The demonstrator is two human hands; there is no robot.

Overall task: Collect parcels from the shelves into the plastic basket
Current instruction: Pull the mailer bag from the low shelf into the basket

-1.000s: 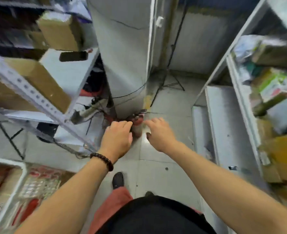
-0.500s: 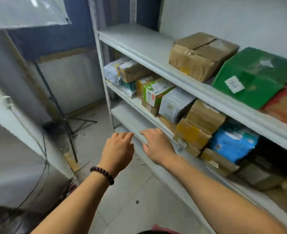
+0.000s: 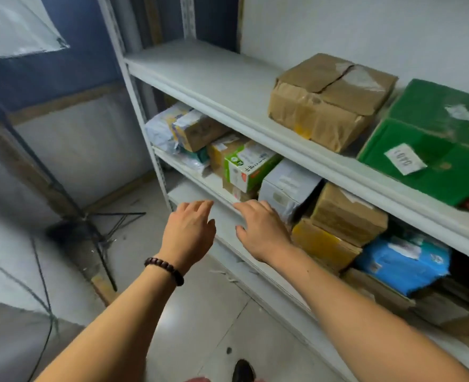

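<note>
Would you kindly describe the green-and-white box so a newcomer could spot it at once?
Look at the white shelving, second visible shelf down. There, the green-and-white box stands between a yellow box and a grey parcel. It alone has a white face with green edges.

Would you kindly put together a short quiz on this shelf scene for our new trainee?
1. True or false: the left hand and the right hand both hold nothing.
2. Which thing sits beside the brown box on the top shelf? A) a green box B) a red bucket C) a glass bottle
3. Fill in the blank: the bead bracelet is worn on the ___ wrist.

Key: 1 true; 2 A; 3 left.
</note>
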